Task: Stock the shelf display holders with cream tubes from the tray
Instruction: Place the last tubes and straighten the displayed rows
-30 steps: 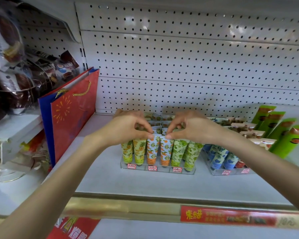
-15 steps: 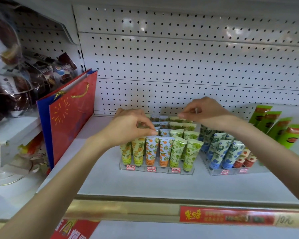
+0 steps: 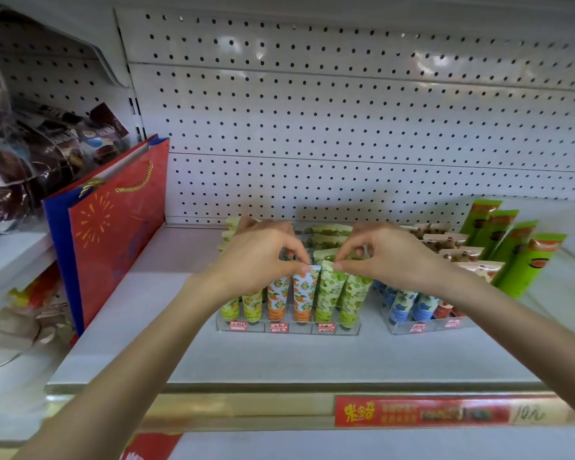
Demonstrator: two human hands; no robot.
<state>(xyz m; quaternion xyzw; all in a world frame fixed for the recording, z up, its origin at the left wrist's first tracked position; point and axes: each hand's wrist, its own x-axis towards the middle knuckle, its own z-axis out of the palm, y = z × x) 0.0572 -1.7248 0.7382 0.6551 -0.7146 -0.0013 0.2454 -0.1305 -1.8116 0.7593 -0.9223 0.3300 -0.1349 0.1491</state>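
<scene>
Nearest me, at the lower edge of the frame, runs the shelf (image 3: 279, 356) lip with its red price strip (image 3: 422, 411); both my forearms reach over it from the bottom corners toward the centre. Just past it stands the clear holder (image 3: 287, 329), its front row filled with cream tubes set cap down, their long axes upright and leaning a little away from me.

The relation that matters is at the crimped tops of the two middle tubes. My left hand (image 3: 259, 257) pinches the top of the orange-print tube (image 3: 303, 293) between thumb and forefinger, and my right hand (image 3: 390, 257) pinches the top of the green-print tube (image 3: 329, 290) the same way, with the other fingers (image 3: 362, 242) curled above. The two tubes stand side by side, touching, directly under my fingertips, so each hand is equally near its own. I judge that any seating or straightening has to go straight down along each tube's length.

Behind my hands sit more rows of green-print tubes. To the centre right a second holder (image 3: 422, 330) carries blue-print tubes. The tray is not in view. A red gift bag (image 3: 120, 227) stands at centre left, and the pegboard (image 3: 346, 127) closes the back.
</scene>
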